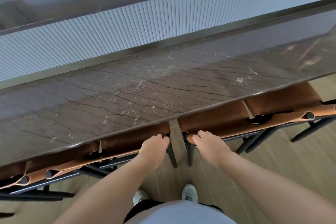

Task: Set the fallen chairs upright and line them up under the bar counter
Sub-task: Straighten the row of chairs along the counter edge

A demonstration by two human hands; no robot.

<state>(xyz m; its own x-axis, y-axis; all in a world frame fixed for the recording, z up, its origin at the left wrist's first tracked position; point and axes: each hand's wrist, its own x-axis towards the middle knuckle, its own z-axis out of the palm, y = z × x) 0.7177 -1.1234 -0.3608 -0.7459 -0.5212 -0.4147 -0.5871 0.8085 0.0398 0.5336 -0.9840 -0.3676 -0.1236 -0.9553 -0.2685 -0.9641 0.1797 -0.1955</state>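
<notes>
I have the left hand [154, 148] and right hand [209, 144] curled over the backs of two upright chairs [218, 123] tucked beneath the bar counter [127, 92], so I judge only evening the gap remains.

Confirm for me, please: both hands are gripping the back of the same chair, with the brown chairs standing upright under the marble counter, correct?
Not quite. The head view shows the left hand on one chair and the right hand on the neighbouring chair, with a gap between them. The rest holds: the brown chairs stand upright under the marble counter.
</notes>
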